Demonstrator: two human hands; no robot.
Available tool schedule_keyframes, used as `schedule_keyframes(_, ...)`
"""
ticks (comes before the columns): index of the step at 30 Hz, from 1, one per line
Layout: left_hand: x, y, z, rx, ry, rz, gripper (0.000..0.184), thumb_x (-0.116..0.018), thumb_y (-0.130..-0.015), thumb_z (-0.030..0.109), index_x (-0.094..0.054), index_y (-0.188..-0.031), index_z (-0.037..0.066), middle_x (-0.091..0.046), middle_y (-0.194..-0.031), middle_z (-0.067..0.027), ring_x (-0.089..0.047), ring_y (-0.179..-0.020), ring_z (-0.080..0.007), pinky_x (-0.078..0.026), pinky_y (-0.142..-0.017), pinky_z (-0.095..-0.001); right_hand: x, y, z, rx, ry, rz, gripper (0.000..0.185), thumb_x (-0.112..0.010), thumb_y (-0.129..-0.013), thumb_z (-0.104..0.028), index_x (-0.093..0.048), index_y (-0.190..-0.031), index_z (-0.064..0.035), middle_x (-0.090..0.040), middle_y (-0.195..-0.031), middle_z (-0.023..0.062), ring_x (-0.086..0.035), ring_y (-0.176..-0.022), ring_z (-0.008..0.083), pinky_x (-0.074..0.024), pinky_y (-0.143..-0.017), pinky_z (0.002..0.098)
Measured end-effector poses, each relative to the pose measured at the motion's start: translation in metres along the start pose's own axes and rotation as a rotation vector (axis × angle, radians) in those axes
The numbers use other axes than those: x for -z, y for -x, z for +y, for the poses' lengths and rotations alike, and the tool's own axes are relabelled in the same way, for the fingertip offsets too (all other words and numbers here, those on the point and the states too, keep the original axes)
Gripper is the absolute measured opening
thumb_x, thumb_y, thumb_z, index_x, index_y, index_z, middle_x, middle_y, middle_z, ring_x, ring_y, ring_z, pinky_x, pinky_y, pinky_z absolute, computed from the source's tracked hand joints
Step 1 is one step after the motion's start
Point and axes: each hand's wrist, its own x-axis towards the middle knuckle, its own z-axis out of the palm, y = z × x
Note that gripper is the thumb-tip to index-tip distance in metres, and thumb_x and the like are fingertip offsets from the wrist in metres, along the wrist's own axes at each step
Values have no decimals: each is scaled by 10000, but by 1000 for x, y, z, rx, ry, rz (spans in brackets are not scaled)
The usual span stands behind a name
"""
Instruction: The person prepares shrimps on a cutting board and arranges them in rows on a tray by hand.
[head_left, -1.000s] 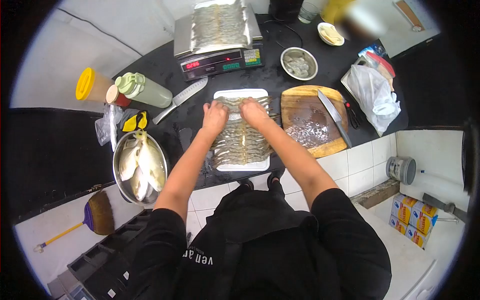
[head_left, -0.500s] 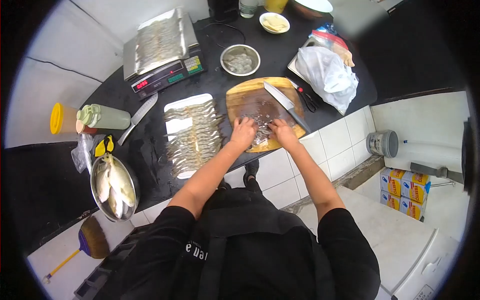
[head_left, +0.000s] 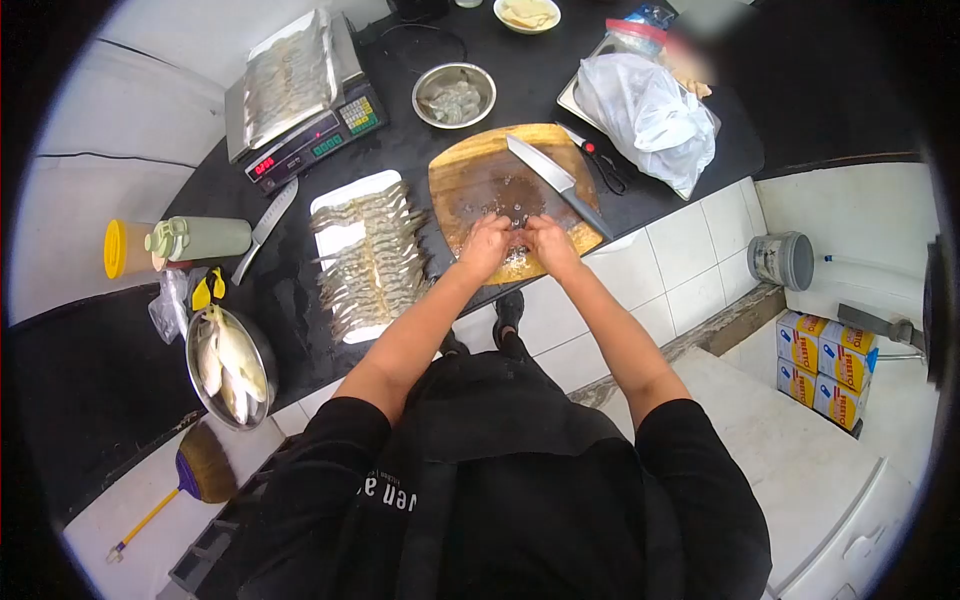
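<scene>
Both hands are close together over the near part of a wet wooden cutting board (head_left: 470,170). My left hand (head_left: 487,245) has its fingers curled in, and my right hand (head_left: 550,243) mirrors it, fingertips almost meeting. Something small may be between them, but I cannot make it out. A knife (head_left: 545,168) lies on the board beyond my right hand, its handle toward the right edge. Left of the board, a white tray (head_left: 383,182) carries rows of shrimp (head_left: 375,265). A metal bowl (head_left: 454,96) with peeled shrimp stands behind the board.
A scale (head_left: 318,130) holds another shrimp tray at the back left. A second knife (head_left: 265,230), bottles (head_left: 205,238) and a bowl of fish (head_left: 232,365) are at the left. Scissors (head_left: 605,165) and a white plastic bag (head_left: 645,115) lie at the right.
My hands have left the shrimp tray for the cutting board and drawn closer together there. The camera view has shifted to the right.
</scene>
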Motion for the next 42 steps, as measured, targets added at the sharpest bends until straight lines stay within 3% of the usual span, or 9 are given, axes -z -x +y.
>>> schedule_keyframes(3,-4,0,-3,-17,-30,4,116,-660,-779,169,-738,-841,110,-591,-852,-26,-568,-882,-236,-487,-772,-414,0,-1,2,54,4,-1,85,-680,-743,-98,-725,-796,-50,-600,-785,88,-579,-787,275,-505,-720,380)
schedule_keyframes(5,-3,1,-3,-9,-27,-8,115,-652,-780,158,-737,-841,109,-591,-852,-28,-571,-881,-239,-489,-767,-409,-1,0,-1,2,34,-39,87,-631,-774,-115,-703,-757,-70,-580,-848,88,-579,-904,279,-523,-754,398)
schedule_keyframes(15,-7,2,0,48,0,33,102,-622,-804,121,-716,-815,82,-578,-851,-65,-580,-877,-266,-505,-784,-402,9,-4,-10,-42,54,-81,135,-587,-778,-111,-719,-803,-106,-580,-878,79,-576,-929,277,-514,-812,394)
schedule_keyframes(18,-1,1,4,39,2,7,123,-604,-827,126,-705,-803,61,-576,-863,-80,-581,-887,-272,-508,-781,-399,9,-7,-7,5,53,-80,115,-656,-792,-163,-700,-801,-57,-589,-831,106,-593,-870,296,-508,-758,408)
schedule_keyframes(30,-3,0,6,51,-23,-12,143,-572,-787,103,-707,-809,61,-578,-883,-80,-570,-933,-270,-509,-792,-394,10,-3,-14,-37,41,-27,87,-635,-770,-116,-705,-774,-63,-602,-792,99,-596,-828,291,-506,-736,400)
schedule_keyframes(32,-3,0,7,49,-27,-16,142,-568,-787,103,-702,-808,59,-577,-886,-79,-570,-933,-270,-510,-796,-393,11,-5,-16,-73,34,-104,118,-591,-757,-102,-709,-754,-92,-609,-836,70,-607,-905,273,-525,-782,400)
schedule_keyframes(37,-7,0,5,68,-22,-13,134,-563,-787,99,-685,-814,50,-571,-896,-79,-570,-936,-269,-512,-808,-393,2,-6,-10,-85,54,-98,110,-591,-749,-89,-701,-753,-80,-606,-862,78,-603,-927,273,-522,-805,403)
schedule_keyframes(39,-10,1,1,13,2,49,214,-591,-729,40,-713,-897,94,-537,-845,-93,-566,-859,-297,-513,-727,-425,4,-6,-13,-80,58,-100,105,-595,-746,-84,-699,-754,-78,-605,-872,81,-601,-929,274,-521,-811,402)
schedule_keyframes(42,-9,2,1,20,-15,34,187,-589,-748,53,-710,-886,89,-539,-859,-94,-566,-863,-294,-516,-720,-430,17,-8,-17,-83,94,-165,117,-599,-758,-86,-708,-799,-81,-611,-894,84,-602,-942,279,-520,-821,403)
